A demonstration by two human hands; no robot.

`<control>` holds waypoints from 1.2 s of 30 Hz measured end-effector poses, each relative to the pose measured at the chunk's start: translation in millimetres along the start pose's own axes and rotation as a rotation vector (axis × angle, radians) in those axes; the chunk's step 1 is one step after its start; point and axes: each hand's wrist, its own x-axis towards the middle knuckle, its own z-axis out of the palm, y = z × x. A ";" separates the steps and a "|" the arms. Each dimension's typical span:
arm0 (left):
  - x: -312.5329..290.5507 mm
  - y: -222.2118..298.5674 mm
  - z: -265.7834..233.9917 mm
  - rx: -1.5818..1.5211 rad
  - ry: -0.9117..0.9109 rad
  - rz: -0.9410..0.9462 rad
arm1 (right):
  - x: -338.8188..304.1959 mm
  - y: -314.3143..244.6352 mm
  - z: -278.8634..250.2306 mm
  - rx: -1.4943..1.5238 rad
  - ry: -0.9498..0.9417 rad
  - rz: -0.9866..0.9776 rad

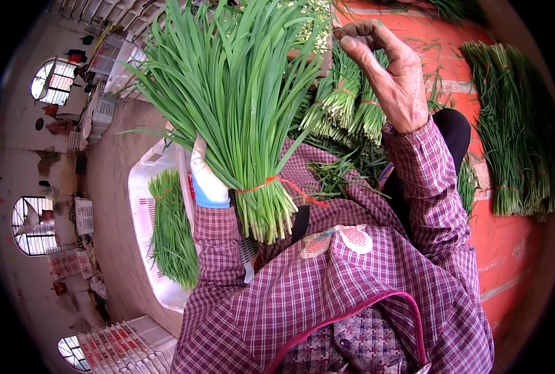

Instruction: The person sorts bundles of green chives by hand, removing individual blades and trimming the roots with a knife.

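Note:
My left hand (205, 177), in a white and blue glove, is closed around a large bunch of garlic chives (246, 124). The bunch stands upright in front of my chest, leaves up and pale cut stems down. A red tie (271, 181) circles it low on the stems, one loose end hanging to the right. My bare right hand (383, 65) is raised to the right of the leaves, apart from the bunch. Its fingers bend toward the thumb in a pinch; whatever is between the tips is too small to make out.
Several tied chive bundles (343, 103) lie ahead, beyond loose leaves (333, 174) by my lap. More bundles (508, 124) rest on the orange-red sheet (439, 47) at the right. A white plastic crate (141, 218) at my left holds chives. Stacked crates (121, 346) line the left side.

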 end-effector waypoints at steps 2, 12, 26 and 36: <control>17.3 4.1 21.4 0.033 0.176 -0.052 | -32.6 16.8 2.7 0.092 -0.450 0.246; 41.1 -0.6 82.3 0.152 -0.009 -0.079 | -52.3 24.4 92.5 0.729 -0.650 0.636; 13.1 -37.1 40.3 0.154 0.155 0.262 | 2.5 -5.5 82.1 -0.201 -0.637 0.144; 12.5 -18.1 31.1 0.050 0.104 0.320 | -41.8 -43.3 63.8 -0.236 -0.450 -0.150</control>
